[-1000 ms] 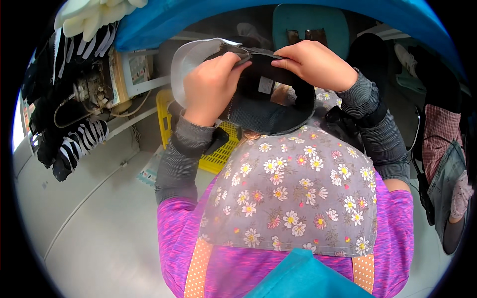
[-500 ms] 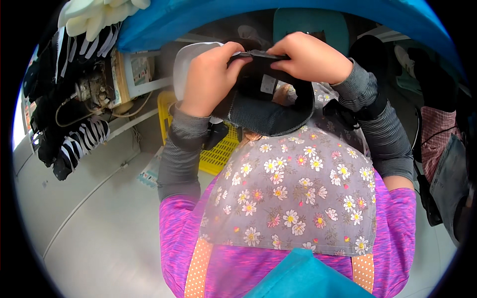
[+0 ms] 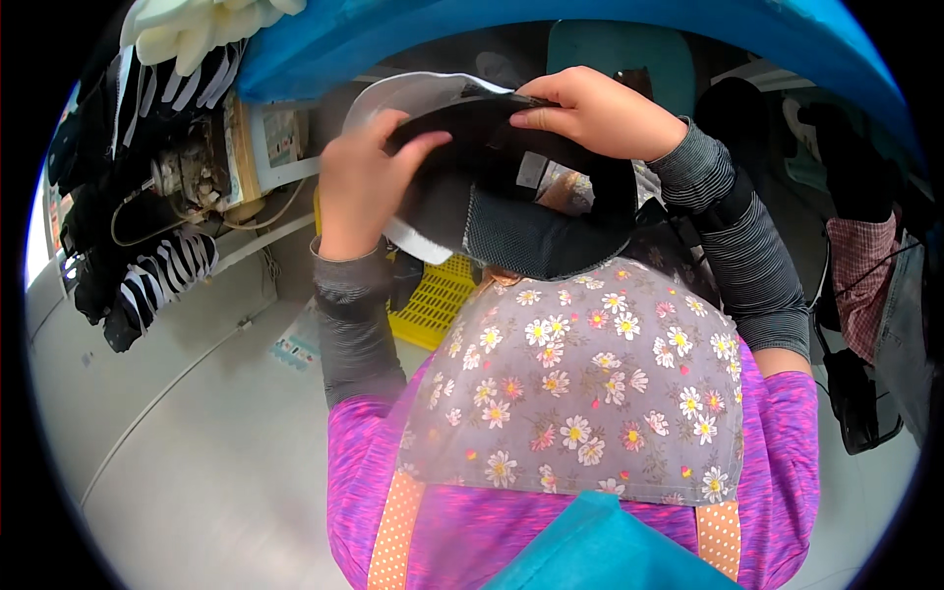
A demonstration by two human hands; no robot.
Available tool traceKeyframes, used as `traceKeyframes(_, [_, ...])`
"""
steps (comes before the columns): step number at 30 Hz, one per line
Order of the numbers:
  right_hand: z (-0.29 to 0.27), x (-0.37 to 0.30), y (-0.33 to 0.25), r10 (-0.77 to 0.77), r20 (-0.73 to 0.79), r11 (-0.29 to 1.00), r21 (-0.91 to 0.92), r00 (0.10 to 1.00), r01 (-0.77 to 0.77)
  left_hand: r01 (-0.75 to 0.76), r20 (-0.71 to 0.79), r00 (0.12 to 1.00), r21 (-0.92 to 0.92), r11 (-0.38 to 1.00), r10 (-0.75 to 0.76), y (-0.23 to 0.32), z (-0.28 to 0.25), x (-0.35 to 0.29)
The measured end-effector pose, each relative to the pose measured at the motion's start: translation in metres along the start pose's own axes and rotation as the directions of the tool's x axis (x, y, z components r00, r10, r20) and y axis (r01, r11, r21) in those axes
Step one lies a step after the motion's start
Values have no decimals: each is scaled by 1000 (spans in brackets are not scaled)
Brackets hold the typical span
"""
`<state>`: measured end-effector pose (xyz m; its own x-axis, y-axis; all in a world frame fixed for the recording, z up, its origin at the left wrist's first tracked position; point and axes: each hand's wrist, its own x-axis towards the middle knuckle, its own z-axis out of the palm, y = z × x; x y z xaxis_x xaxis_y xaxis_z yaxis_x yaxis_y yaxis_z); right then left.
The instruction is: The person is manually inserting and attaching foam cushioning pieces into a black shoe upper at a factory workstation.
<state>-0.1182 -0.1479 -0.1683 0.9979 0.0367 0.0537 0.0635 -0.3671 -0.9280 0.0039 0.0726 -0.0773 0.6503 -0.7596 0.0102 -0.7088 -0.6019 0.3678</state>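
Observation:
A black cap-like fabric piece [image 3: 551,236] is held up in front of my chest, with a mesh-textured band and a rounded opening. Inside it a small white tag [image 3: 531,169] shows. Along its far left side runs a pale, whitish curved layer [image 3: 408,93], like a brim. My right hand [image 3: 605,116] pinches the far edge between thumb and fingers. At the left side, my left hand [image 3: 359,182] is smeared by motion; its thumb and fingers are apart over the black cloth, and no firm grip shows.
A yellow plastic basket [image 3: 433,305] stands beyond my left elbow. To the left, machine parts [image 3: 187,177] and black-and-white striped cloth [image 3: 167,275] hang near a shelf. A teal chair [image 3: 619,59] is at the back; pink checked cloth [image 3: 860,285] hangs at the right.
My left hand has let go of the far edge and moved left and nearer. The black piece has spread wider, showing more of the pale layer. My right hand still pinches the edge.

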Motion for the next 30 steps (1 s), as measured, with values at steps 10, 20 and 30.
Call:
traceKeyframes(10, [-1, -6, -4, 16, 52, 1000, 10, 999, -16, -284, -333, 824, 459, 842, 459, -6, 2, 19])
traceKeyframes(20, [6, 18, -16, 9, -232, 997, -78, 973, -28, -176, -151, 978, -219, 960, 145, 2, -2, 17])
traceKeyframes(30, [13, -8, 4, -62, -197, 992, 98, 979, 83, -210, -210, 957, -31, 977, 199, 9, -3, 4])
